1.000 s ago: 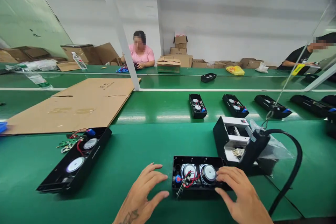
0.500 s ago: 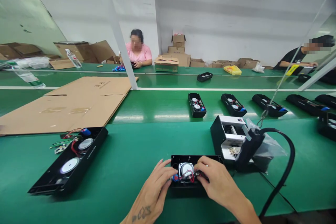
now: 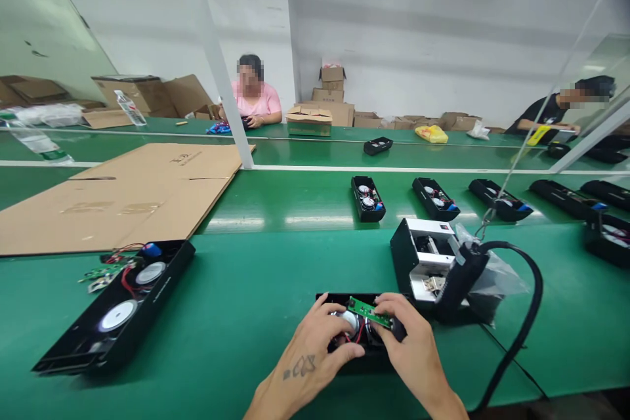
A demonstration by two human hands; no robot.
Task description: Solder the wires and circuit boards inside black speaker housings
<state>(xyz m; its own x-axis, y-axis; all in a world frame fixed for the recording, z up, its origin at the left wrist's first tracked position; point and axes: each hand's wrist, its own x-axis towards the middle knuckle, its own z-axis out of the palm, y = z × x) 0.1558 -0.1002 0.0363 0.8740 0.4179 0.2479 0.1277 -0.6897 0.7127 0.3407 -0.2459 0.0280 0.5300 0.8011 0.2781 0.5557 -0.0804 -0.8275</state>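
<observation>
In front of me a black speaker housing (image 3: 364, 363) lies lengthwise across the bench, with a round white-faced speaker (image 3: 352, 320) and red wires (image 3: 361, 330) inside. A green circuit board (image 3: 369, 312) is tilted above the housing's right half, with my right hand (image 3: 411, 335) pinching its right end. My left hand (image 3: 317, 344) reaches over the housing's left half, fingers curved and apart around the speaker, thumb near the red wires. Its fingertips are partly hidden inside the housing.
Another speaker housing (image 3: 123, 315) lies left, loose circuit boards (image 3: 105, 273) beside it. A black-and-white machine (image 3: 411, 262) and hanging black-handled tool (image 3: 462, 275) stand right. Several housings (image 3: 368, 200) line the strip behind. Flat cardboard (image 3: 123, 197) lies left; two people (image 3: 256, 102) sit beyond.
The green board has come into view, raised and tilted in my right hand. My left hand has moved right, from the housing's left end to over the speaker.
</observation>
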